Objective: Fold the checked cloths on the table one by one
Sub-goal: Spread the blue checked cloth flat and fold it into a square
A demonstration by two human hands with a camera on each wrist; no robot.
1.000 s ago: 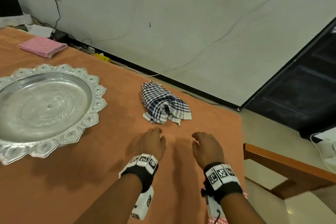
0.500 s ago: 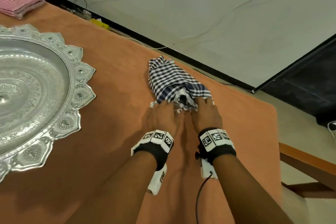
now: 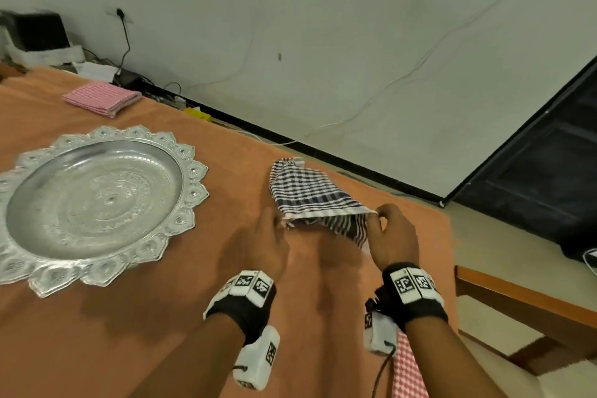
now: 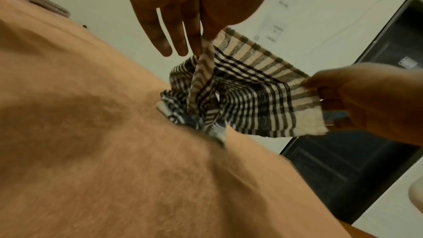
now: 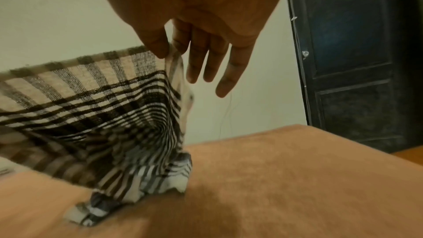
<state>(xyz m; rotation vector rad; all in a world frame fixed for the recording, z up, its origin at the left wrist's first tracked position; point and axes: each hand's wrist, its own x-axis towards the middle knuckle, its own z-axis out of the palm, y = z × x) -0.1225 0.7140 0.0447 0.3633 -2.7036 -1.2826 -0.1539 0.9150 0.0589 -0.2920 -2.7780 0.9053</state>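
We pinch the near edge of the dark-blue-and-white checked cloth (image 3: 310,200) in both grips, left hand (image 3: 261,245) and right hand (image 3: 392,241) raised apart, its far end resting on the orange-covered bench (image 3: 129,333). The scalloped silver metal tray (image 3: 97,203) beside it holds nothing.

A silver tray (image 3: 97,200) sits on the orange-covered table (image 3: 161,317).

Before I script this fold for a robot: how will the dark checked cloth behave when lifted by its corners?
Probably floppy: the dark checked cloth sags between the left hand and right hand, trailing on the table. Likely light, since fingertip pinches hold it. The weave looks thin, so it may bunch.
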